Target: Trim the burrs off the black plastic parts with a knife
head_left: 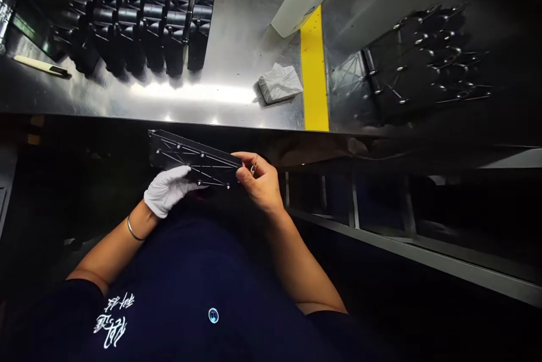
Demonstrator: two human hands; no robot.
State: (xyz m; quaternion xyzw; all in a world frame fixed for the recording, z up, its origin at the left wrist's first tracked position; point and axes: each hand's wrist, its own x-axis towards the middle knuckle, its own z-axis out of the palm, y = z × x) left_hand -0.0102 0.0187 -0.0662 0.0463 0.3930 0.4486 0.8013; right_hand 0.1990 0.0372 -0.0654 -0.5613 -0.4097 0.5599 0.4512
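A long black ribbed panel, glossy and dotted with small round bosses, is held tilted in front of my body, just off the bench edge. My left hand, in a white glove, grips its lower left side. At the panel's right end, my bare right hand pinches the corner between thumb and fingers. A small shiny metal piece shows by the right fingers; its kind is too small to make out.
Rows of black moulded parts stand on the metal bench at back left, near a cream-handled knife-like tool. A folded white cloth and a white bottle lie by the yellow stripe. Black ribbed parts are at right.
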